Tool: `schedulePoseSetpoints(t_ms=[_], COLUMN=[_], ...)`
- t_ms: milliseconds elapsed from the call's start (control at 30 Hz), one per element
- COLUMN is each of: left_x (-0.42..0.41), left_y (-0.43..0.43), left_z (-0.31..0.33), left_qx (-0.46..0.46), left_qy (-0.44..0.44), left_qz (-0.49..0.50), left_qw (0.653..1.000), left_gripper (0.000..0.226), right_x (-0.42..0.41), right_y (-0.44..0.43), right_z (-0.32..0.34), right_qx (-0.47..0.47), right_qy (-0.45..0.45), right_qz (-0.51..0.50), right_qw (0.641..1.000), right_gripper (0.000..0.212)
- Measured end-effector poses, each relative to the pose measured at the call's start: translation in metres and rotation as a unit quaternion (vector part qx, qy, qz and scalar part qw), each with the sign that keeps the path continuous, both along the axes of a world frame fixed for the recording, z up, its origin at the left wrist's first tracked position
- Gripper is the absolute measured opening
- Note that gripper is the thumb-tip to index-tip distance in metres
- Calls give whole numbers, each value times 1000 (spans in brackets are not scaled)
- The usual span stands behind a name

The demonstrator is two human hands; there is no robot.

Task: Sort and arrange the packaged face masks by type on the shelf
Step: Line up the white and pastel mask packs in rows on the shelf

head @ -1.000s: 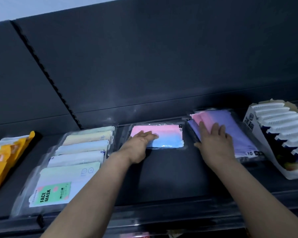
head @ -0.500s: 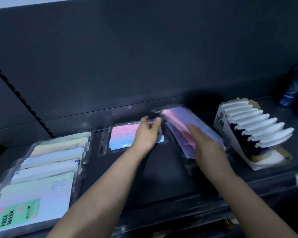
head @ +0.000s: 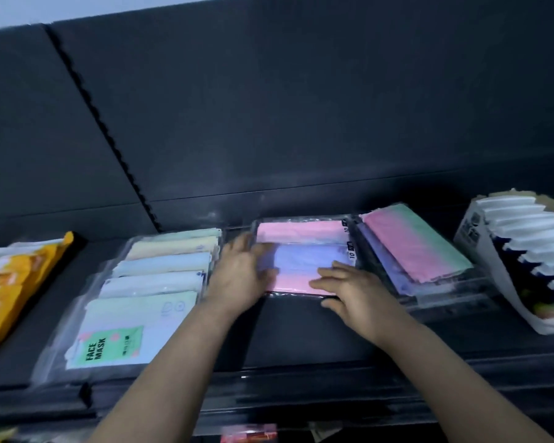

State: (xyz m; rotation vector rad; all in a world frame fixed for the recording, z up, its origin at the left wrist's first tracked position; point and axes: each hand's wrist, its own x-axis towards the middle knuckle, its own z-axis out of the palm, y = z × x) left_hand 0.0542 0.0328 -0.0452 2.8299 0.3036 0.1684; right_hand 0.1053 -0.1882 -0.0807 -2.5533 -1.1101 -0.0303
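Both arms are reaching forward over the dark shelf (head: pixel 301 334). The left hand (head: pixel 240 276) is lying flat, fingers together, against the left edge of the pink and purple mask pack (head: pixel 301 260) in the middle of the shelf. The right hand (head: pixel 355 292) is pressing palm down on its near right corner, fingers slightly spread. Another pink and green pack (head: pixel 416 244) is lying just to the right, and the pastel packs (head: pixel 160 276) are lying to the left.

The green label (head: pixel 111 346) on the front mask pack (head: pixel 135 330) at the left reads "FACE MASK". The pink-and-purple pack (head: pixel 301 257) bears "10" on its right edge; other print is illegible.
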Motion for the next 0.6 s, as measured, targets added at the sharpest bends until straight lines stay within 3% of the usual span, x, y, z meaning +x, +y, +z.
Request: schedulePoseSetpoints(t_ms=[100, 200, 267, 433, 600], left_x=[0, 6, 11, 33, 68], left_y=[-9, -15, -19, -61, -119], left_z=[-9, -10, -3, 15, 19], left_qx=[-54, -13, 3, -42, -163], left_qy=[94, 117, 134, 21, -1], left_qz=[-107, -84, -78, -103, -100], left_qw=[988, 989, 988, 994, 982], left_gripper=[66, 66, 68, 55, 23], right_x=[2, 3, 4, 8, -4], right_y=[4, 5, -4, -46, -82], right_z=[2, 3, 6, 5, 0], right_qx=[26, 34, 49, -33, -58], right_qy=[-10, -21, -68, -109, -105], right_qz=[-19, -41, -117, -294, -275], right_qw=[999, 998, 990, 949, 954], right_gripper=[35, 34, 35, 51, 39])
